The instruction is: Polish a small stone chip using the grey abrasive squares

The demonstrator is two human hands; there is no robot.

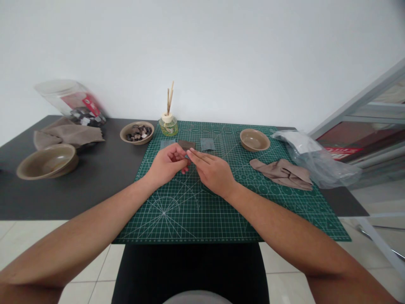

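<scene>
My left hand (pixel 169 165) is closed in a pinch above the green cutting mat (pixel 177 211). A tiny bluish piece (pixel 187 156) shows at its fingertips, too small to name. Against it my right hand (pixel 215 172) is held with the fingers pressed together, their tips meeting those of the left hand; its thumb is hidden. Just beyond the hands lie a brown square sheet (pixel 187 144), a grey square sheet (pixel 207 144) on its right and a blue-grey sheet (pixel 167 144) partly behind the left hand.
Left stand a bowl of dark and pale chips (pixel 138 132), a tilted bowl (pixel 47 162), a brown cloth (pixel 69 133) and a plastic jar (pixel 74 101). A reed diffuser (pixel 168 124) rises behind. Rightward are another bowl (pixel 255 140), a crumpled cloth (pixel 284 174) and a plastic bag (pixel 316 158).
</scene>
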